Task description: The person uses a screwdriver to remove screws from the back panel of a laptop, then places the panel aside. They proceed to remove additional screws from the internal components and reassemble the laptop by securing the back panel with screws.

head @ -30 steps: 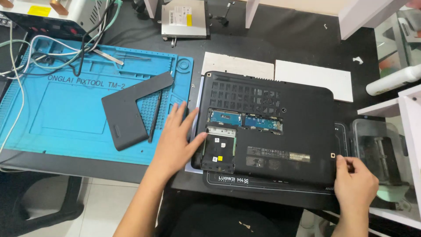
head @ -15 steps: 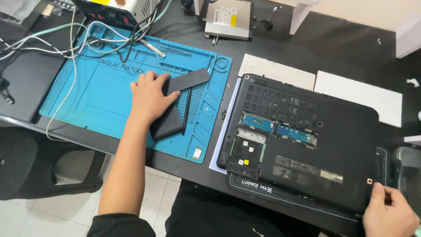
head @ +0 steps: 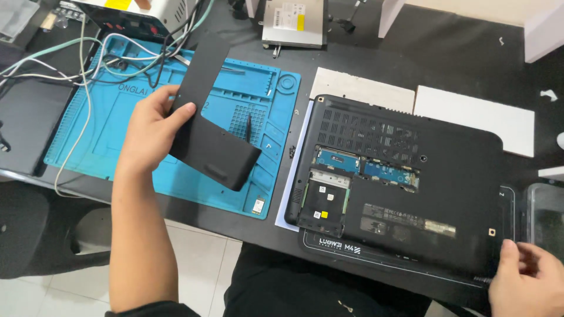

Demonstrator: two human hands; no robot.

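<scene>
My left hand (head: pixel 154 126) pinches the black L-shaped cover (head: pixel 207 132) at its 9 o'clock edge, lifted over the blue mat (head: pixel 117 117) — I judge it light, thin, flexy plastic — while my right hand (head: pixel 526 282), fingers loosely spread, rests at the laptop (head: pixel 411 194)'s 4 o'clock corner.

**My black bench and what sits on it**

I'm at a black table (head: pixel 364 64). On its left lies a blue silicone repair mat (head: pixel 117 147), with wires (head: pixel 76 53) trailing across it. Right of the mat my upturned black laptop (head: pixel 446 199) rests on a dark pad (head: pixel 329 243). Two white sheets (head: pixel 476 117) lie behind it, and a silver optical drive (head: pixel 294 23) sits at the far edge.
</scene>
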